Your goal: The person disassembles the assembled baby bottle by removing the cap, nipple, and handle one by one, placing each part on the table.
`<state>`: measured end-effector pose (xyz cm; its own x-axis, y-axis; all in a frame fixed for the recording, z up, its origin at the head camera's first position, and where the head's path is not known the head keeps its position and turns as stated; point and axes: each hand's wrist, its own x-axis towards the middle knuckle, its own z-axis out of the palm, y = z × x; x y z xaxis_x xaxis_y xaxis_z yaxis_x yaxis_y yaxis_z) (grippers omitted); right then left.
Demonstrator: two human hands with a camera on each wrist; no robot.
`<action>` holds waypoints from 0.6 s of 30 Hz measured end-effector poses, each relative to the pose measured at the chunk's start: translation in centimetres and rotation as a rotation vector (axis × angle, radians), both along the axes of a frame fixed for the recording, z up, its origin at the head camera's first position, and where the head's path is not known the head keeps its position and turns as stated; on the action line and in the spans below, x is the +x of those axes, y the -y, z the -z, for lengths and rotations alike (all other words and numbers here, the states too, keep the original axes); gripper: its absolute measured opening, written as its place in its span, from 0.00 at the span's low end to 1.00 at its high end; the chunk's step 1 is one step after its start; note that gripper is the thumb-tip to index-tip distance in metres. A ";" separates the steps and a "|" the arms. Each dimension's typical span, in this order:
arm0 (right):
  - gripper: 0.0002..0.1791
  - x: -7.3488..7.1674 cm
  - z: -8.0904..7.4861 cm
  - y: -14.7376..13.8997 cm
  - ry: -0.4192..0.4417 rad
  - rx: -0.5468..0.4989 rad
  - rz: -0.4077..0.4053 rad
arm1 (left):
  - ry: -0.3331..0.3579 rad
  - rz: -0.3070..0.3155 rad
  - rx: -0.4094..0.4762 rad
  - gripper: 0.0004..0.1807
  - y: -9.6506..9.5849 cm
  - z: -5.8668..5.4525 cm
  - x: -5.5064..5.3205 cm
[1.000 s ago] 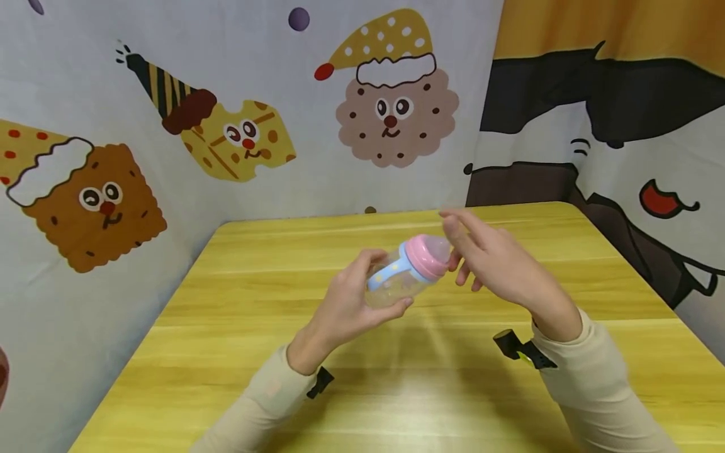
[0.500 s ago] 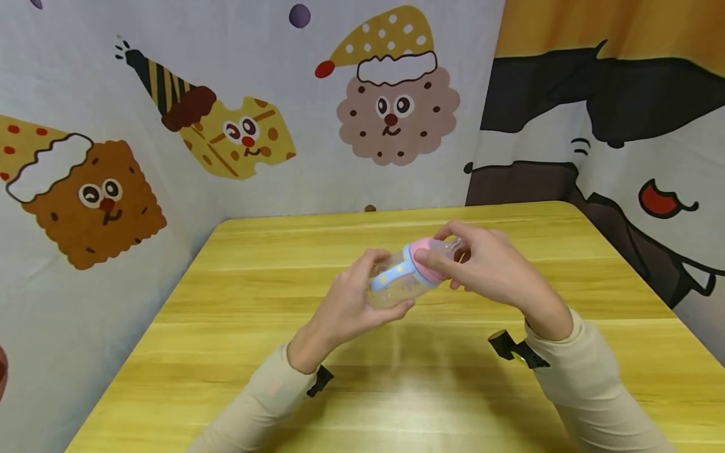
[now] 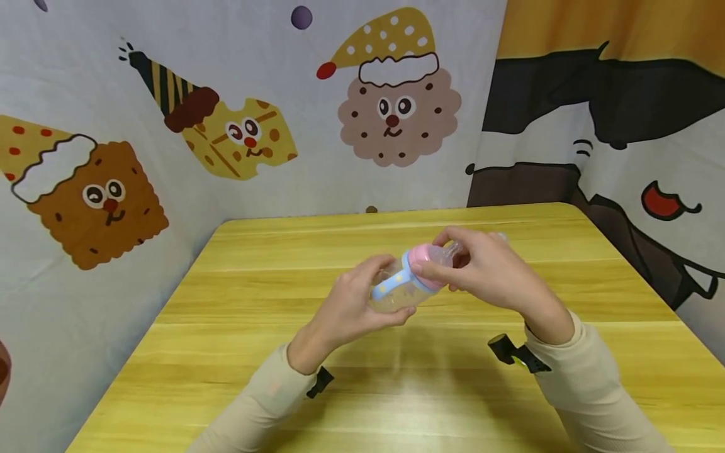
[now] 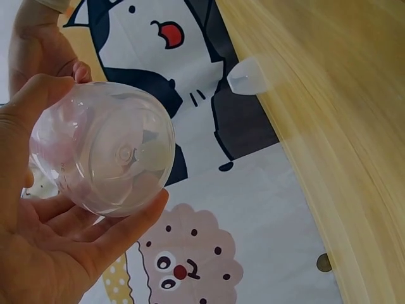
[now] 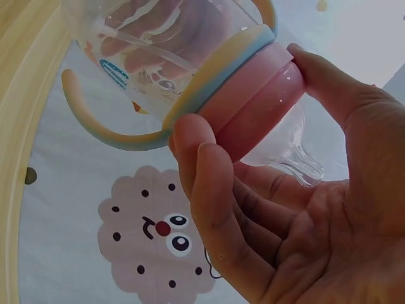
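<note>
A transparent baby bottle [image 3: 396, 296] is held tilted above the table, its nipple pointing up and to the right. My left hand [image 3: 348, 305] grips the body of the bottle near its base; the round bottom [image 4: 126, 152] faces the left wrist camera. With thumb and fingers, my right hand [image 3: 487, 267] pinches the pink collar ring [image 5: 253, 104]. Beyond that ring the clear nipple [image 5: 285, 152] sticks out toward the right palm. A pale blue-and-yellow handle loop [image 5: 114, 139] curves from the bottle's neck.
On the table [image 3: 272, 377] a translucent cap [image 4: 248, 77] stands near the far edge, mostly hidden behind the right hand in the head view. A cloth printed with cartoon cookies [image 3: 396, 126] hangs close behind the table. Each sleeve carries a small black camera mount [image 3: 515, 353].
My right hand, at first beside the nipple with fingers apart, has come in to the left and taken hold of the pink collar. The left hand keeps its grip, and the bottle has barely shifted.
</note>
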<state>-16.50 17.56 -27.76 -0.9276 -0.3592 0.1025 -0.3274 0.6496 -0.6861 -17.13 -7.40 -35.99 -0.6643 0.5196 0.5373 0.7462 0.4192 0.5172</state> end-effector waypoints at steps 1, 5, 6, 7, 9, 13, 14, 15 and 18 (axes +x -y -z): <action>0.26 0.0 0.0 0.0 -0.001 0.000 -0.003 | -0.007 -0.001 -0.005 0.38 0.0 0.0 0.0; 0.25 0.0 0.2 0.1 0.003 -0.004 -0.022 | -0.032 -0.016 -0.024 0.40 0.1 0.1 0.0; 0.26 0.0 0.2 0.1 0.007 -0.004 -0.026 | -0.034 -0.021 -0.030 0.41 0.1 0.1 0.1; 0.26 0.0 0.3 0.2 0.007 -0.004 -0.030 | -0.033 -0.024 -0.034 0.41 0.1 0.2 0.1; 0.26 0.0 0.4 0.2 0.011 -0.001 -0.036 | -0.030 -0.031 -0.043 0.42 0.1 0.2 0.1; 0.24 -0.1 0.6 0.4 -0.002 0.005 -0.042 | -0.024 -0.028 -0.052 0.42 0.1 0.2 0.1; 0.24 -0.1 0.7 0.4 -0.005 0.005 -0.045 | -0.026 -0.027 -0.054 0.42 0.1 0.2 0.1; 0.23 -0.1 0.7 0.5 -0.010 0.005 -0.047 | -0.026 -0.025 -0.054 0.42 0.2 0.3 0.1; 0.22 -0.2 0.8 0.5 -0.019 0.005 -0.057 | -0.024 -0.018 -0.056 0.42 0.2 0.4 0.1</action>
<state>-16.69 17.03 -28.61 -0.9036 -0.4119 0.1174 -0.3766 0.6334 -0.6761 -17.07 -7.64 -36.36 -0.6608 0.5376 0.5238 0.7505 0.4603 0.4742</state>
